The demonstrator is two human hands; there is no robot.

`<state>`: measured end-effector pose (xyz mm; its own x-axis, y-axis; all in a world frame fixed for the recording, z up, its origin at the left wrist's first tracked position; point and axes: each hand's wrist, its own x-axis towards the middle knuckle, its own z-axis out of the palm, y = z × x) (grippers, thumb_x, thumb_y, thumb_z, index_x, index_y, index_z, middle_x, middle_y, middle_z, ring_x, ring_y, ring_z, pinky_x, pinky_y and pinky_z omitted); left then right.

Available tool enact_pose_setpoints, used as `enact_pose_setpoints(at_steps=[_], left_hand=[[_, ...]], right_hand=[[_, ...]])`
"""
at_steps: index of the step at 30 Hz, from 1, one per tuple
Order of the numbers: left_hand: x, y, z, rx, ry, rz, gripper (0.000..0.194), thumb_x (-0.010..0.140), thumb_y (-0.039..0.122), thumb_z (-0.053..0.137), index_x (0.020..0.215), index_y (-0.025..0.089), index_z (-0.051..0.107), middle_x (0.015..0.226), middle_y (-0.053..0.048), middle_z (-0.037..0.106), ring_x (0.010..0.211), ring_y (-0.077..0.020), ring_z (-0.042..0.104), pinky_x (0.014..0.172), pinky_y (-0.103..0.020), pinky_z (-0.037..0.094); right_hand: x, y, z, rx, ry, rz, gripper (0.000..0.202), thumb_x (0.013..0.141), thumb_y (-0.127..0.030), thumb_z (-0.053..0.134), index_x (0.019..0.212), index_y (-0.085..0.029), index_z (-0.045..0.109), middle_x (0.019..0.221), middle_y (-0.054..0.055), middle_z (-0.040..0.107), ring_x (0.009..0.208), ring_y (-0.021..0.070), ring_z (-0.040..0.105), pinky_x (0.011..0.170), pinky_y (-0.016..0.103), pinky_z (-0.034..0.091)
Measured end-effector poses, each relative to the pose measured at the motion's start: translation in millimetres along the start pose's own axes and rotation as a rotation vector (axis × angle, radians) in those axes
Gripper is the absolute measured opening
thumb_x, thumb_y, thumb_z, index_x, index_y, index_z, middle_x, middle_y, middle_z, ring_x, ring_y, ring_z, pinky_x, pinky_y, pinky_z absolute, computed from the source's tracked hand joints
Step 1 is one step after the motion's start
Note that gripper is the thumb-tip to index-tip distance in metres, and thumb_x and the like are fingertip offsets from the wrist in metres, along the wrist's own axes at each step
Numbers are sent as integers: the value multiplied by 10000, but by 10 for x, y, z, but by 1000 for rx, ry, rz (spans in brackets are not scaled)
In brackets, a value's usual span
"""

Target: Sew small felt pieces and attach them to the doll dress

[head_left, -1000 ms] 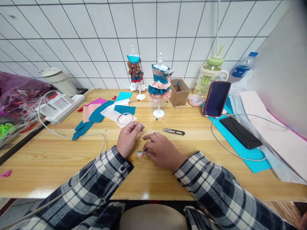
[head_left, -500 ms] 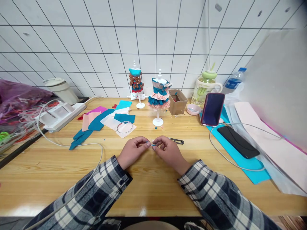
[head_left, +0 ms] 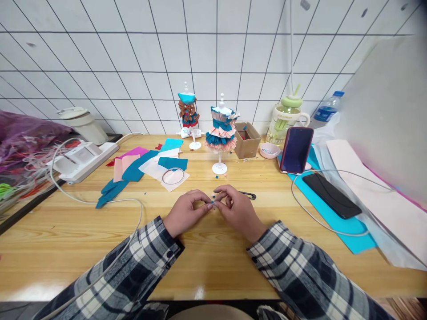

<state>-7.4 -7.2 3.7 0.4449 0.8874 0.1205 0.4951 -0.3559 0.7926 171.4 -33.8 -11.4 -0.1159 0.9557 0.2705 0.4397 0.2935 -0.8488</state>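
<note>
Between my fingertips is a tiny piece of blue crepe paper [head_left: 212, 202]. My left hand [head_left: 188, 211] pinches it from the left with thumb and forefinger. My right hand [head_left: 238, 211] closes thumb and fingers on it from the right, its forefinger raised a little. Most of the piece is hidden by the fingers. Partly behind my right hand lie small black thread snips [head_left: 249, 195]. Beyond my hands a white mini dress form [head_left: 219, 168] wears a ruffled teal and pink paper dress [head_left: 220, 133].
A second dress form [head_left: 188, 111] stands behind. Crepe paper pieces [head_left: 136, 166] and a wire ring [head_left: 173, 176] lie left, by a power strip [head_left: 90, 164]. A cardboard box [head_left: 247, 141], pink dish [head_left: 269, 151], propped phone [head_left: 296, 150] and black phone [head_left: 330, 195] are right. A cable [head_left: 140, 218] crosses my left side.
My fingertips have shifted slightly around the small blue piece, and my right forefinger has lifted. Less of the piece shows now. Things on the table stay where they were.
</note>
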Motion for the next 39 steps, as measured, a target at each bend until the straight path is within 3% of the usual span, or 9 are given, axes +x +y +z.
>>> enact_pose_setpoints(at_steps=[3, 7, 11, 18, 24, 33, 39], left_hand=[[2, 8, -1, -78, 17, -45, 192, 789, 354, 592, 765, 175, 659, 813, -44, 673, 808, -183, 606, 790, -300, 458], [3, 29, -1, -162, 0, -62, 221, 788, 373, 592, 748, 165, 652, 755, -42, 662, 777, -181, 596, 764, -291, 456], [-2, 45, 17, -265, 39, -111, 219, 761, 377, 617, 750, 159, 632, 741, -27, 637, 729, -163, 575, 709, -269, 456], [-2, 9, 30, -447, 49, -211, 254, 753, 397, 635, 802, 150, 600, 734, -14, 628, 702, -143, 565, 689, -260, 451], [-6, 51, 29, -435, 28, -219, 267, 742, 412, 644, 793, 153, 604, 737, -8, 627, 707, -142, 564, 690, -255, 447], [-7, 43, 70, -483, 66, -212, 298, 715, 433, 669, 809, 158, 603, 773, -22, 641, 748, -160, 584, 738, -284, 467], [-8, 53, 67, -454, 45, -208, 311, 707, 455, 665, 793, 159, 622, 765, -24, 656, 742, -166, 591, 736, -288, 466]], right_hand=[[14, 0, 14, 59, 41, 90, 318, 729, -275, 649, 1036, -206, 601, 842, -6, 672, 508, 75, 441, 566, 234, 412], [40, 19, 33, 185, -52, 215, 184, 734, -316, 627, 844, -175, 668, 724, 9, 659, 523, 88, 459, 503, 219, 389], [41, 21, 50, 260, -62, 260, 181, 728, -330, 622, 792, -165, 658, 701, 7, 638, 529, 86, 458, 486, 209, 384], [26, 40, 69, 268, -54, 248, 173, 749, -337, 598, 788, -169, 622, 709, -4, 608, 570, 92, 475, 531, 213, 397], [12, -7, 53, 256, -21, 261, 236, 768, -371, 582, 897, -178, 627, 757, -4, 615, 531, 80, 452, 507, 210, 384], [14, 15, 90, 235, -58, 234, 203, 751, -381, 604, 757, -178, 615, 677, -14, 599, 523, 83, 453, 492, 205, 373], [2, -28, 49, 305, -23, 239, 300, 757, -369, 592, 1000, -193, 588, 806, -12, 595, 504, 68, 449, 478, 202, 387]])
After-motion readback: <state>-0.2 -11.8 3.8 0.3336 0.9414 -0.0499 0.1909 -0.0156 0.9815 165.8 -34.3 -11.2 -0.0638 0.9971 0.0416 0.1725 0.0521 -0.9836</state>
